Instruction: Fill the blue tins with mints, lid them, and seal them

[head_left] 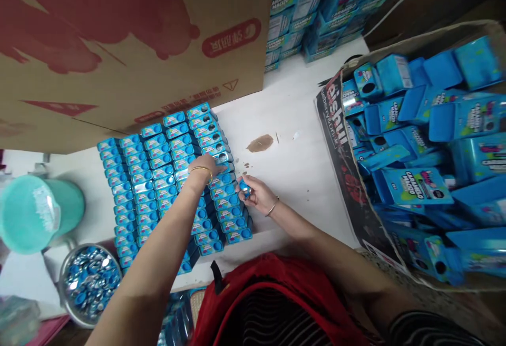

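Rows of small blue printed boxes (pixel 164 183) stand close together on the white table, many with a round recess or dark hole in the top. My left hand (pixel 204 165) reaches over the rightmost rows, its fingers drawn together and touching a box top; what they hold, if anything, is hidden. Just right of the rows, my right hand (pixel 258 195) is curled around a few small blue-and-silver caps (pixel 245 190). More such caps fill a round metal bowl (pixel 117 269) at the lower left.
A large cardboard carton (pixel 166 82) stands behind the rows. At the right is an open box (pixel 340 140) heaped with blue containers. Stacked blue packs (pixel 292 19) rise at the back. A turquoise bucket (pixel 71 203) is at the left. A brown stain (pixel 260 143) marks the white table (pixel 292 108).
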Motion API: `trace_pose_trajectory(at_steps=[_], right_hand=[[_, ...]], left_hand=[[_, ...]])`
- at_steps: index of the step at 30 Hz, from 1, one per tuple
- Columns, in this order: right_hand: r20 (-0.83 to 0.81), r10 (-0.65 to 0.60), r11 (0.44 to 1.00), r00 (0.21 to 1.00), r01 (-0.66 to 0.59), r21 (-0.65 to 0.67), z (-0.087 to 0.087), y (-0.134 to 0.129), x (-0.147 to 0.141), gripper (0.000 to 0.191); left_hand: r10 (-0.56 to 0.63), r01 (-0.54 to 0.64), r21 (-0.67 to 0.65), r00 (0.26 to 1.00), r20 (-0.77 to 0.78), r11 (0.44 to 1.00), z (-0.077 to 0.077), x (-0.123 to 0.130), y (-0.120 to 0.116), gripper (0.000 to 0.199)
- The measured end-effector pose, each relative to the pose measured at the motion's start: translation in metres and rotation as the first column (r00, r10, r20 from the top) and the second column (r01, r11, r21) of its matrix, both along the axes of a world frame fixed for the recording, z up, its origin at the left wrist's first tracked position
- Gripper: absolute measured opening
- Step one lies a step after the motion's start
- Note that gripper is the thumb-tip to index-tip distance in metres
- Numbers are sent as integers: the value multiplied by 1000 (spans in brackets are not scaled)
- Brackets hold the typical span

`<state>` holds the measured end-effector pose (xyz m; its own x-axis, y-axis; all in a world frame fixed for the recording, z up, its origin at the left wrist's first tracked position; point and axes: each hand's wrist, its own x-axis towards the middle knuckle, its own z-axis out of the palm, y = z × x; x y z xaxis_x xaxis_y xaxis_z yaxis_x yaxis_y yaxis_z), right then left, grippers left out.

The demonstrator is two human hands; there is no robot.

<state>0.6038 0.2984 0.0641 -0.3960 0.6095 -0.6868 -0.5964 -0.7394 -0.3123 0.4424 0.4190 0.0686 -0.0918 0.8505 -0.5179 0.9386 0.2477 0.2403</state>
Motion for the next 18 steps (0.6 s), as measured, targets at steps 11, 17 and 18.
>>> trace_pose_trajectory(at_steps=[11, 17, 18], right_hand=[[-16, -59, 998, 998, 60, 33, 11, 10, -14, 42], [30, -124, 991, 992, 122, 61, 6, 26, -20, 49], [34, -122, 991, 992, 120, 52, 5, 28, -19, 48]], left_hand=[[-266, 177, 215, 810, 523, 960, 33, 18, -71, 7], [-85, -28, 260, 907, 412, 965, 26, 12, -51, 4], [-61, -29, 277, 947, 314, 961, 26, 11, -44, 6]])
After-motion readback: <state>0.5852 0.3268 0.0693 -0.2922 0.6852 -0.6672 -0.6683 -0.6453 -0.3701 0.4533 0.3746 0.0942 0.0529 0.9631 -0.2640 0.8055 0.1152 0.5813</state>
